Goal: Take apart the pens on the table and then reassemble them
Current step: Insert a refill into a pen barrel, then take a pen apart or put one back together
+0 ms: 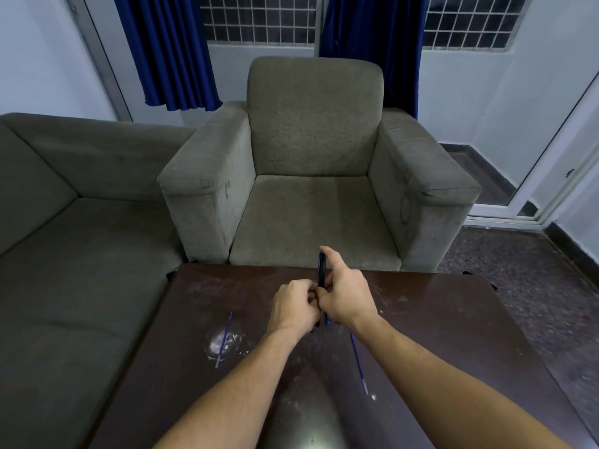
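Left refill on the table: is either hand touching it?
No, the left refill lies loose on the table, while the left hand and right hand both grip pen parts.

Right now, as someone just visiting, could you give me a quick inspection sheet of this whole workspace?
Surface: dark wooden table, scuffed, with white marks.
Job's things: pen barrel held upright; left refill and right refill, both blue, lying loose on the table.
Clutter: nothing seen.
Hands: right hand grips the pen barrel; left hand pinches its lower part.
Cables: nothing seen.
Surroundings: grey armchair, sofa, blue curtains, barred windows.
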